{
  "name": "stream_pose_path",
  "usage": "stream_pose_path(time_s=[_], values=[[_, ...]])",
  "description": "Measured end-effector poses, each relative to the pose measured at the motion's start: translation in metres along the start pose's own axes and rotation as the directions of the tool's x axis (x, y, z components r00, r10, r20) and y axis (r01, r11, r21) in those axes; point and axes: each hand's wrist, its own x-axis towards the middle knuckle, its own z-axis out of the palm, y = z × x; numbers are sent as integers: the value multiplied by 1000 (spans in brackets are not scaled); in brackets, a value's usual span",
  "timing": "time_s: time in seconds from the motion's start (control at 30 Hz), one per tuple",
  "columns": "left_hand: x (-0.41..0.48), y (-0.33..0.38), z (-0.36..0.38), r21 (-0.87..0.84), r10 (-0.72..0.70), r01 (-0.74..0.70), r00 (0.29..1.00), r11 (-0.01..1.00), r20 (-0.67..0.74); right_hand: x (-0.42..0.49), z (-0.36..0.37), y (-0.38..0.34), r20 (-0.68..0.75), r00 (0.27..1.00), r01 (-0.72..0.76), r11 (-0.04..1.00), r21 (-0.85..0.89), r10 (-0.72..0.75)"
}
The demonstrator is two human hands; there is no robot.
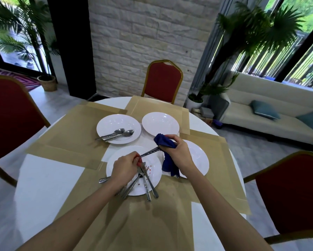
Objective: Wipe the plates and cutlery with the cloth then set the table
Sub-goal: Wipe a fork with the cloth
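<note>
My left hand point(125, 167) pinches the handle end of a piece of cutlery point(149, 153) above the near plate point(155, 171). My right hand point(175, 149) grips a dark blue cloth point(167, 160) wrapped round the other end of that piece. The near plate has red specks and holds several more pieces of cutlery point(144, 183). Three spoons point(118, 134) lie on the far left plate point(118, 128). The far middle plate point(160, 124) holds nothing. A right plate point(197, 160) lies partly under the cloth and my right hand.
The round white table point(48, 180) is covered with tan placemats point(74, 131). Red chairs stand at the left point(12, 120), far side point(162, 82) and right point(293, 194). A white sofa point(271, 120) and potted palms stand beyond.
</note>
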Motion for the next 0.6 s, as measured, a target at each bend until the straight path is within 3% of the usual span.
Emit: stream_pose_path(time_s=[0.13,0.2,0.23,0.27,0.3,0.37,0.47,0.53,0.6], values=[[-1,0,0,237,26,22,980,971,-197,-6,8,6,-99,994,35,998,-45,-39],[-8,8,1,181,2,66,935,981,-355,-7,15,8,-186,981,51,998,-47,-59],[-11,12,-1,74,-59,93,924,993,-378,-7,19,9,-217,974,61,998,-33,-67],[-12,17,-2,-97,-177,155,936,983,-305,-7,22,9,-230,970,73,997,-10,-73],[-10,22,-4,-289,-312,265,941,920,-129,-7,24,10,-222,971,87,996,9,-83],[0,28,-7,-585,-430,489,868,647,250,-8,29,11,-155,982,113,993,17,-109],[23,27,-10,-759,-409,598,779,256,476,-12,38,19,-11,992,125,992,21,-125],[41,22,-15,-766,-425,620,748,173,509,-11,45,27,8,996,91,992,90,-92],[61,14,-20,-720,-474,649,728,246,495,-3,47,33,-30,993,-99,940,326,115]])
